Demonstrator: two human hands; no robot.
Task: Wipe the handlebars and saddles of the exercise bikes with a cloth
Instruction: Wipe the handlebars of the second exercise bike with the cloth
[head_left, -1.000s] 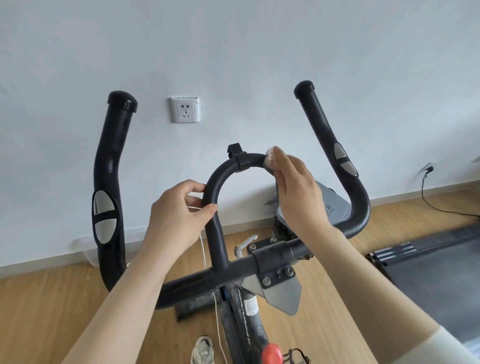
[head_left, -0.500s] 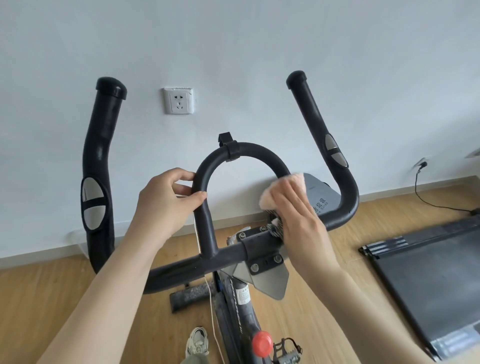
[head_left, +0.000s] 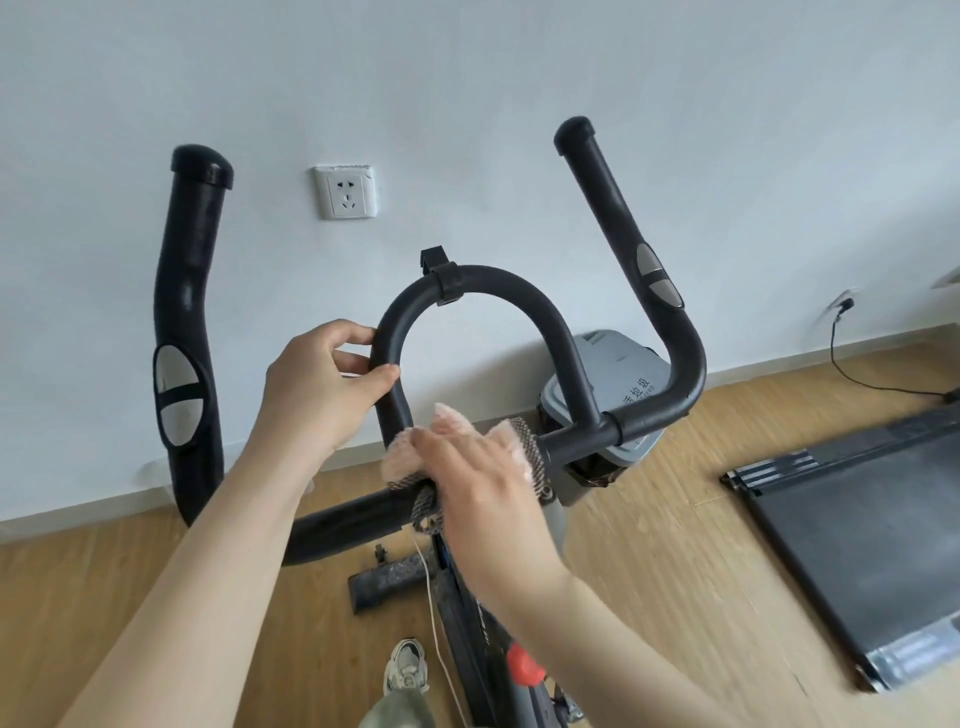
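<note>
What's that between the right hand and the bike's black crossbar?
A pinkish cloth with a dark knitted edge; the right hand presses it onto the crossbar. The head view shows it.

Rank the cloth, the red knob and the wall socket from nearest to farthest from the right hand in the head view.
1. Cloth: under the right hand, on the handlebar.
2. Red knob: below the hand, on the bike frame.
3. Wall socket: up left, on the wall.
</note>
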